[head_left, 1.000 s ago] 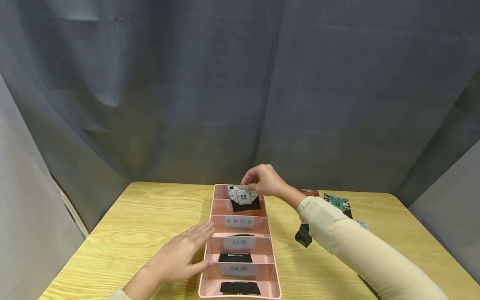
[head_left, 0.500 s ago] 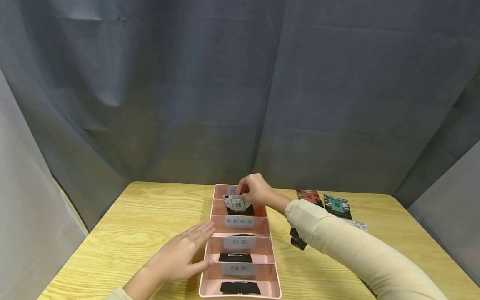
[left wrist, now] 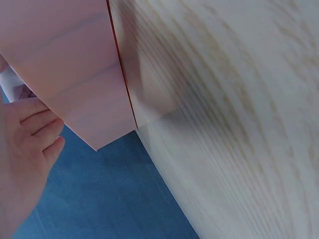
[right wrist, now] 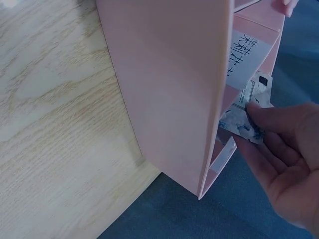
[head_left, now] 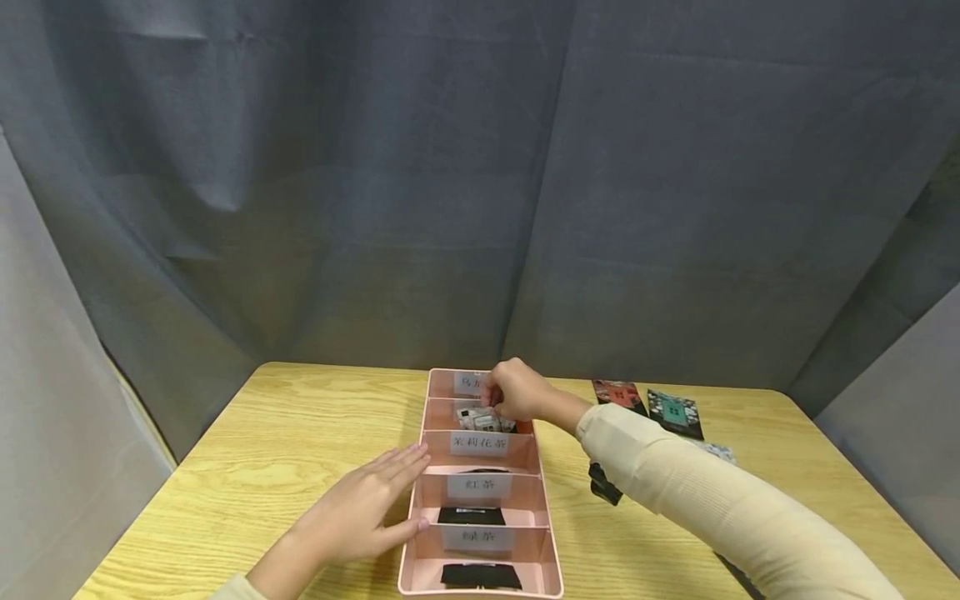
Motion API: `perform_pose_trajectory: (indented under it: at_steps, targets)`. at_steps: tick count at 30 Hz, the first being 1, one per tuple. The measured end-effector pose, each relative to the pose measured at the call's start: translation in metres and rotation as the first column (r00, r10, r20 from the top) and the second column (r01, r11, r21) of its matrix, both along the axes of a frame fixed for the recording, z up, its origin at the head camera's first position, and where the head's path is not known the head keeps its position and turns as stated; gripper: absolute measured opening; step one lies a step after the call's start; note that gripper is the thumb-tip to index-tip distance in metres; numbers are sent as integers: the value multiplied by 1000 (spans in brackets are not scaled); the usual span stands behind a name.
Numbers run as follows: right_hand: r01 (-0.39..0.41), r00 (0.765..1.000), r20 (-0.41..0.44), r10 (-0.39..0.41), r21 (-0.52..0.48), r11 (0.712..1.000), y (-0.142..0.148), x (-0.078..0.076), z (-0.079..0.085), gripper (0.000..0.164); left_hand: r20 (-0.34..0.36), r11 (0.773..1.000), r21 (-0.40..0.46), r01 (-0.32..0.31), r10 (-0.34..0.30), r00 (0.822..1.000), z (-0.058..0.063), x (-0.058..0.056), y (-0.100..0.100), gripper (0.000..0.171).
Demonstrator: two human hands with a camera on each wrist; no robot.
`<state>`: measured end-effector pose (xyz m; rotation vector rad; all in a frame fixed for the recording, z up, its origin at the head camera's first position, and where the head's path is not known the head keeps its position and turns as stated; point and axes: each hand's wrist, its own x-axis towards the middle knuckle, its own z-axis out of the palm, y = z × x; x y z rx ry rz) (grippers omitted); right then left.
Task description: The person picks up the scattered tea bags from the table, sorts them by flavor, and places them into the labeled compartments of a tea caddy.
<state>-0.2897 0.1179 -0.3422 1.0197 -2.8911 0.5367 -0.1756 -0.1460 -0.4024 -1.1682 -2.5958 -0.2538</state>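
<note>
Right hand [head_left: 521, 392] pinching a pale packet [right wrist: 244, 112] in the pink box [right wrist: 164, 84] | left hand [head_left: 367, 504], fingers outstretched, against its left rim | red packet [head_left: 619, 394], green packet [head_left: 675, 413] on the table [head_left: 322, 408]

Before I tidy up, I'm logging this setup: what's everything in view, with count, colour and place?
Divided box: 1, pink, mid-table
Labels: 5, white, one per compartment
Patterned packet: 1, whitish, second compartment from far end
Black packets: at least 3, black, three nearest compartments
Red packet: 1, red-black, table's far right
Green packet: 1, green-black, right of red
Pale packet: 1, whitish, partly behind right sleeve
Dark item: 1, dark, mostly hidden by right sleeve
Black object: 1, black, by right forearm, unclear what
Table: 1, yellowish wood, beneath
Curtain: 1, dark grey, behind
Side panels: 2, pale grey, left and right
Sleeves: 2, cream, forearms
Left hand: 1, bare, at box's left rim
Right hand: 1, bare, pinching patterned packet
</note>
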Motion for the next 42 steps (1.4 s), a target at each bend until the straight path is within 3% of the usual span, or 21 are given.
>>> perform_pose_trajectory:
  at_steps: [10, 18, 26, 34, 42]
  targets:
    - [36, 997, -65, -37, -24, 999, 5, 1, -5, 12, 6, 1000, -3, -1, 1, 1000, 0, 0, 2, 66]
    - [23, 999, 26, -23, 5, 1000, 5, 9, -7, 12, 5, 1000, 9, 5, -6, 1000, -2, 0, 2, 66]
    - [-25, 999, 46, 25, -2, 1000, 11, 17, 0, 11, 1, 1000, 23, 3, -3, 1000, -3, -1, 2, 66]
    - [-60, 998, -10, 60, -21, 998, 36, 18, 5, 8, 3, 999, 31, 7, -7, 1000, -2, -1, 2, 66]
    - [57, 998, 4, -57, -31, 998, 84, 12, -1, 6, 2, 999, 39, 9, -9, 1000, -3, 0, 2, 64]
